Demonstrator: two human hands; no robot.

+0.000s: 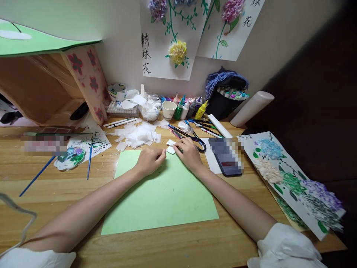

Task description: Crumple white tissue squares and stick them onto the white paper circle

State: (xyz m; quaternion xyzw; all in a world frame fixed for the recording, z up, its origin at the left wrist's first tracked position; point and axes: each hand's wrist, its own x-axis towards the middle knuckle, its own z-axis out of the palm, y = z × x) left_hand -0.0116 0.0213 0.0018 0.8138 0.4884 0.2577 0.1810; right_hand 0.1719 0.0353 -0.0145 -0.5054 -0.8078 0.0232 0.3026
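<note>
A green sheet [167,193] lies on the wooden table under both wrists. Over its back edge is my left hand [149,160], closed with thumb and fingertips together; what it pinches, if anything, is too small to make out. To its right, my right hand [189,152] has its fingers bent around the edge of a small white paper piece [170,149], which lies between the two hands. Behind them spreads a pile of white paper squares [139,134]. Black-handled scissors [201,144] rest just beyond my right hand.
Paint bottles [185,109], a paper cup [169,110] and a bowl of scraps [150,109] stand along the wall. A phone [227,158] and flower artwork [290,178] lie right. Brushes [89,160] and a palette [69,159] are left.
</note>
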